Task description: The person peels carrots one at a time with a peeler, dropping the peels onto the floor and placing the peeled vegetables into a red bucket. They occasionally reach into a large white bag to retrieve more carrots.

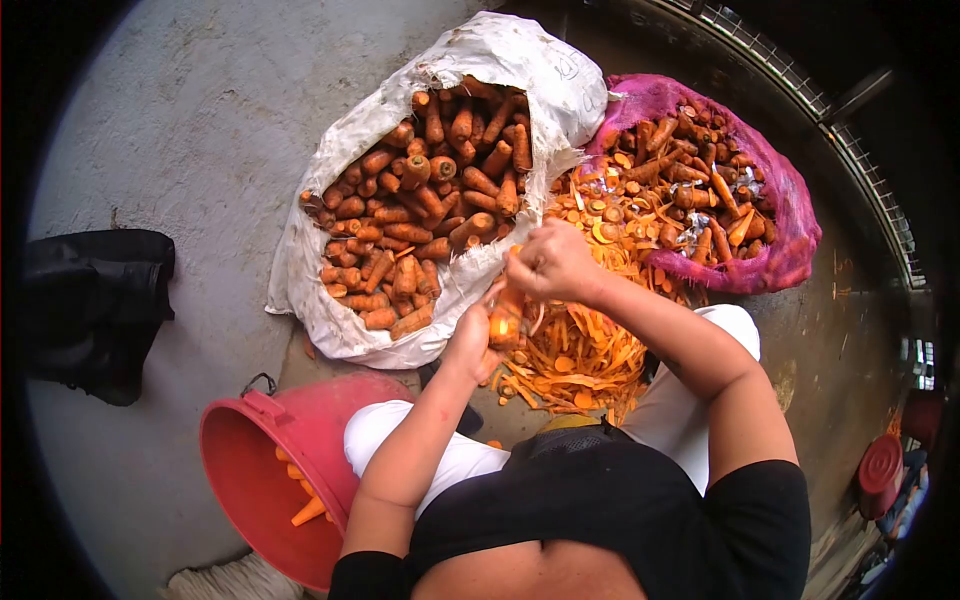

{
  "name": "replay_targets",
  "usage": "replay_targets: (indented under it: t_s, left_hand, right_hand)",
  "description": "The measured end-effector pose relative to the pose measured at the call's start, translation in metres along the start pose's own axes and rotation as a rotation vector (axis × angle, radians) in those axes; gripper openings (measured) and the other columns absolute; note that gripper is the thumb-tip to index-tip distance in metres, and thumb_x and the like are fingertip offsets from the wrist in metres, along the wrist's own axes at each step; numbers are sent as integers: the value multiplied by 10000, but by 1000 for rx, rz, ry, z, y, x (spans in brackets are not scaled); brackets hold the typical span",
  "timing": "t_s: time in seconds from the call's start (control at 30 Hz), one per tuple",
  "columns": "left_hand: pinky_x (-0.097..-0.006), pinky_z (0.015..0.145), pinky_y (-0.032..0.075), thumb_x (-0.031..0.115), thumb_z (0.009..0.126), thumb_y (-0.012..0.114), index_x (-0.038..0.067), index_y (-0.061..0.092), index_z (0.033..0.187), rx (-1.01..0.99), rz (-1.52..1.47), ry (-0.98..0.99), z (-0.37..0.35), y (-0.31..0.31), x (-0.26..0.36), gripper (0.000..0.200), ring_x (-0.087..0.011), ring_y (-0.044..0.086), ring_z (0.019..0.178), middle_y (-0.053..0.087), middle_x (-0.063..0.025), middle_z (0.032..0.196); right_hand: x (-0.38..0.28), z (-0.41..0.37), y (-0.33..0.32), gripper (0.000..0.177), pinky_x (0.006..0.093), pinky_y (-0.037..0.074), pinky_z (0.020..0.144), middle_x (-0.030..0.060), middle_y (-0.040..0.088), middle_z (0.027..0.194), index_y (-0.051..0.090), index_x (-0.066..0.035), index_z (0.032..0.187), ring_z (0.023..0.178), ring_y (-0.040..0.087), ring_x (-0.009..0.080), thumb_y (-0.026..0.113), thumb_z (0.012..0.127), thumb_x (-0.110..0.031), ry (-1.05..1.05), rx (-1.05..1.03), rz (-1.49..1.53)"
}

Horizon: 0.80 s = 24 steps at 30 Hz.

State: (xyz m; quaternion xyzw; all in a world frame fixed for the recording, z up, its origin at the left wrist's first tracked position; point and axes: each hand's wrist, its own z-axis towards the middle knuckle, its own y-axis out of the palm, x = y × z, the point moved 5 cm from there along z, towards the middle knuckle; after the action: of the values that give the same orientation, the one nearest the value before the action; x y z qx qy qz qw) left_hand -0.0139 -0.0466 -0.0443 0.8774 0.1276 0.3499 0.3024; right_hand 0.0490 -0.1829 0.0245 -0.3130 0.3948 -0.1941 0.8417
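Note:
Between my hands is a carrot (505, 322), its lower end peeled bright orange. My left hand (470, 348) is wrapped round it from the left side. Above and to the right, my right hand (553, 262) is closed in a fist near the carrot's upper end; what it grips is hidden by the fingers. Under and beside the hands lies a heap of orange peelings and cut carrot ends (585, 355). Just behind my left hand, a white sack (350, 130) stands open, full of unpeeled carrots (415, 205).
A pink mesh sack (795, 215) holds more carrots and scraps at the upper right. At the lower left, a red bucket (330, 415) lies tilted with peeled carrots (308, 512) inside. Black cloth (95, 305) is at the far left. A red container (880, 468) stands at the far right.

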Motion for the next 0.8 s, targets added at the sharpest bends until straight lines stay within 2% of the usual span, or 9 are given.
replay_targets:
  t_s: [0.1, 0.13, 0.17, 0.2, 0.27, 0.33, 0.4, 0.57, 0.8]
  left_hand:
    - [-287, 563, 512, 309, 998, 360, 12, 467, 1205, -27, 15, -117, -11, 4, -6, 377, -163, 599, 738, 592, -117, 902]
    - [-287, 566, 512, 323, 1000, 358, 11, 462, 1212, -73, 11, -129, -15, 10, -6, 391, -163, 596, 728, 589, -122, 894]
    - [-289, 572, 512, 351, 1004, 337, 10, 457, 1225, -127, -9, -134, -18, 17, -3, 424, -169, 594, 718, 593, -126, 899]
    - [-286, 573, 515, 347, 1005, 335, 11, 452, 1235, -101, -17, -127, -20, 19, 0, 423, -173, 591, 716, 591, -130, 912]
    - [-279, 577, 522, 337, 1007, 331, 11, 444, 1253, -46, -40, -109, -21, 20, 5, 424, -182, 585, 712, 588, -138, 937]
    - [-286, 603, 522, 341, 1006, 319, 18, 446, 1257, -39, -103, -103, -10, 7, 4, 428, -192, 590, 729, 594, -141, 963]
    - [-290, 604, 520, 345, 1004, 316, 18, 455, 1249, -73, -156, -111, -5, 0, 5, 431, -196, 595, 742, 598, -141, 979]
    - [-308, 596, 515, 334, 984, 350, 41, 530, 1125, 119, -129, -33, -7, 6, 6, 371, -191, 619, 777, 623, -85, 932]
    - [-327, 577, 519, 329, 983, 354, 57, 542, 1050, 159, -117, -100, -9, 15, 2, 337, -195, 622, 733, 625, -83, 900]
  right_hand:
    - [74, 3, -10, 394, 319, 464, 565, 12, 464, 377, 628, -153, 485, 367, 430, 182, 536, 858, -243, 211, 22, -356]
    - [105, 3, -13, 453, 375, 440, 575, 37, 543, 459, 628, -141, 491, 420, 495, 203, 488, 865, -355, 287, -84, -557]
    - [119, -3, -25, 454, 368, 442, 590, 35, 544, 461, 646, -137, 517, 419, 491, 189, 466, 874, -350, 323, 18, -596]
    - [129, -7, -32, 451, 372, 456, 616, 39, 565, 475, 660, -130, 531, 443, 526, 204, 468, 874, -352, 511, -38, -518]
    - [125, -6, -36, 441, 351, 470, 569, 33, 584, 480, 693, -128, 574, 447, 556, 190, 478, 871, -373, 590, 70, -466]
    - [99, 1, -32, 427, 324, 462, 485, 23, 582, 461, 716, -139, 608, 418, 557, 166, 485, 867, -389, 671, 56, -136]
    - [66, 6, -23, 427, 308, 434, 429, 7, 565, 436, 705, -150, 576, 372, 527, 148, 479, 873, -357, 543, -13, 54]
    - [-4, 3, -3, 333, 350, 407, 538, 64, 524, 465, 614, -113, 496, 463, 513, 238, 592, 809, -227, 77, -60, 107]
    - [-15, -4, -2, 322, 368, 408, 531, 75, 508, 474, 582, -107, 476, 485, 506, 263, 608, 771, -234, -3, -78, 39]
